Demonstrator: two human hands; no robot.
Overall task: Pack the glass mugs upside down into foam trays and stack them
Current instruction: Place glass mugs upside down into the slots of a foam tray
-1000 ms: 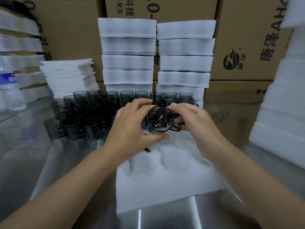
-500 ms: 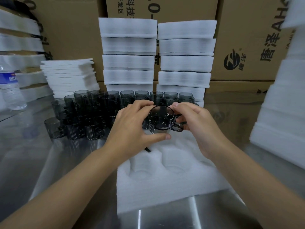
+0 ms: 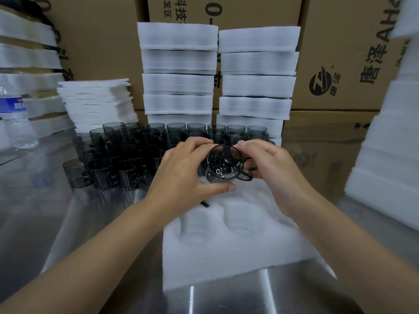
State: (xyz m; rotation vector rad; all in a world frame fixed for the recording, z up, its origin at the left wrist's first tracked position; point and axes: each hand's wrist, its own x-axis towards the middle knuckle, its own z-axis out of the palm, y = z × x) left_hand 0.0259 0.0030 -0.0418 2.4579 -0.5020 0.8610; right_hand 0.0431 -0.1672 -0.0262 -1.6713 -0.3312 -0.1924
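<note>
Both hands hold one smoky glass mug (image 3: 224,163) tipped so its round opening faces me, handle to the right. My left hand (image 3: 186,175) wraps its left side, thumb under the rim. My right hand (image 3: 269,171) pinches the rim and handle side. The mug hovers over the far end of a white foam tray (image 3: 226,250) that lies on the steel table and shows two hollow pockets near me. A crowd of several more dark glass mugs (image 3: 127,152) stands behind and to the left.
Two tall stacks of foam trays (image 3: 179,73) (image 3: 257,75) rise behind the mugs, against cardboard boxes (image 3: 340,53). Thin foam sheets (image 3: 97,103) are piled at left, a water bottle (image 3: 15,118) at far left, more foam blocks (image 3: 390,155) at right.
The mug and both hands have shifted very slightly; the grip is the same.
</note>
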